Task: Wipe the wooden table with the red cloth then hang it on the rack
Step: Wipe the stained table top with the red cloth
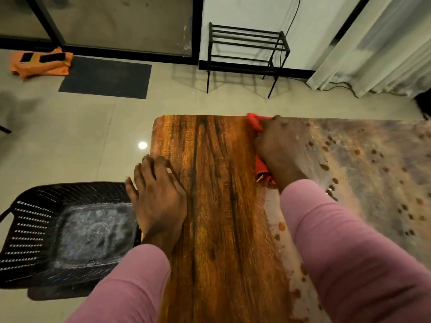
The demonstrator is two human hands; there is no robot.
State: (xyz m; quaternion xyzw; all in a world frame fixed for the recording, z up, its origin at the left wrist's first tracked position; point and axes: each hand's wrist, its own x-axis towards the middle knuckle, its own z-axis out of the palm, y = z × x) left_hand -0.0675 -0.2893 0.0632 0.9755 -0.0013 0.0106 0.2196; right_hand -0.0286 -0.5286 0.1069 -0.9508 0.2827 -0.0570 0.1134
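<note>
The wooden table (217, 206) fills the lower middle; its left part shows clean dark grain, its right part is covered with a pale dusty film and spots. My right hand (277, 150) presses on the red cloth (261, 165) near the table's far edge, at the border between the clean and dusty parts. Most of the cloth is hidden under that hand; red shows at its fingertips and by the wrist. My left hand (158, 197) lies flat, fingers apart, on the table's left edge. The black metal rack (247, 46) stands on the floor beyond the table, against the wall.
A black plastic chair (58, 231) stands at the table's left side. A dark mat (105, 76) and an orange garment (40, 62) lie on the floor by the glass door. White curtains (377, 43) hang at the right, with a cable on the floor.
</note>
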